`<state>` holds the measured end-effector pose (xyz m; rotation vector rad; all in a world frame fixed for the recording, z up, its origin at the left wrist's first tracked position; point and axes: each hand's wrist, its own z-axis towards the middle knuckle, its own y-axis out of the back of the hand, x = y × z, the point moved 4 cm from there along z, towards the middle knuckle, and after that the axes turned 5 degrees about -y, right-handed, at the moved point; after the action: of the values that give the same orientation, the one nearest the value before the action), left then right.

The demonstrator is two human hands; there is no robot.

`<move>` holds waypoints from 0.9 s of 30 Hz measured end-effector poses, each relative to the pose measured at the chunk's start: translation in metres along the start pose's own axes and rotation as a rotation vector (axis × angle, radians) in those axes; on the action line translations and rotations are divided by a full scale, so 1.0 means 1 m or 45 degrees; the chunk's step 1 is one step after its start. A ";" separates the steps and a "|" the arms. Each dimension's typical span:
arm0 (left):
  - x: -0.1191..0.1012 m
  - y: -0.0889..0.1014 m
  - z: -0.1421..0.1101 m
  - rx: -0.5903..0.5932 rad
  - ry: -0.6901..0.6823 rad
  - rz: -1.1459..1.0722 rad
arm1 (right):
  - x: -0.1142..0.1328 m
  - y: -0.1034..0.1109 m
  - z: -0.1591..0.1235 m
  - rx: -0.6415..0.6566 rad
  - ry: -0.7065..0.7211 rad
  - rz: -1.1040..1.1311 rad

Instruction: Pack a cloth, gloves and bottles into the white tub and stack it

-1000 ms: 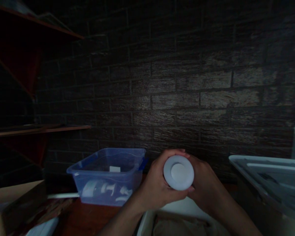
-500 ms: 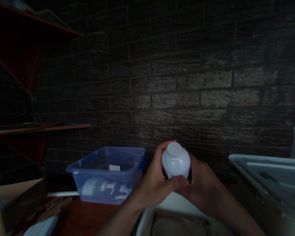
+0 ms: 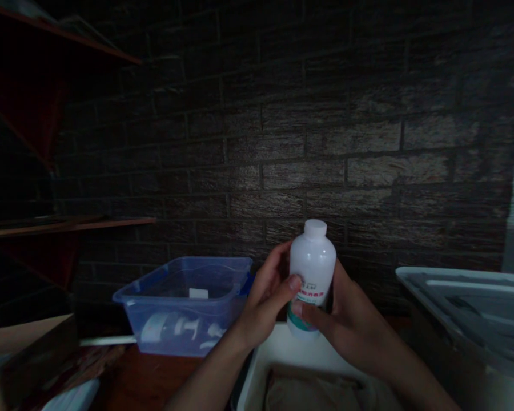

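Observation:
A white plastic bottle (image 3: 312, 257) with a white screw cap and a green and red printed label is held nearly upright between both hands. My left hand (image 3: 265, 299) is closed around its left side, thumb lying on the label. From the right, my right hand (image 3: 342, 311) grips the lower part, with its thumb across the front. Fingers behind the bottle are hidden. Beneath the hands stands a white bin (image 3: 278, 348) with brownish cloth (image 3: 312, 394) inside.
A translucent blue tub (image 3: 171, 305) with pump bottles inside stands left on the brown tabletop (image 3: 154, 379). An open cardboard box (image 3: 34, 348) is at far left, under wooden shelves (image 3: 111, 224). At right is a lidded grey container (image 3: 466, 308). A dark brick wall (image 3: 282, 142) rises behind.
The bottle has tipped from its cap facing me to nearly upright, so the label now shows. Both hands have shifted their grip, and the thumbs have moved apart.

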<state>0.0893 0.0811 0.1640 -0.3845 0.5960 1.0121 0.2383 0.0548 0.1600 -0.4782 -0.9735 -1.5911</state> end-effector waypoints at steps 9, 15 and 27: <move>0.014 0.004 -0.004 0.069 0.453 -0.037 | 0.004 0.007 0.002 -0.096 -0.108 0.322; 0.020 -0.016 -0.012 0.123 0.540 -0.233 | -0.001 0.016 0.003 -0.242 -0.131 0.086; 0.019 -0.014 -0.005 -0.225 0.863 -0.737 | 0.010 0.023 0.001 -0.370 0.020 -0.181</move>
<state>0.1072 0.0842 0.1484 -1.0130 0.9303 0.3560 0.2567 0.0495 0.1756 -0.6054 -0.7813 -1.8739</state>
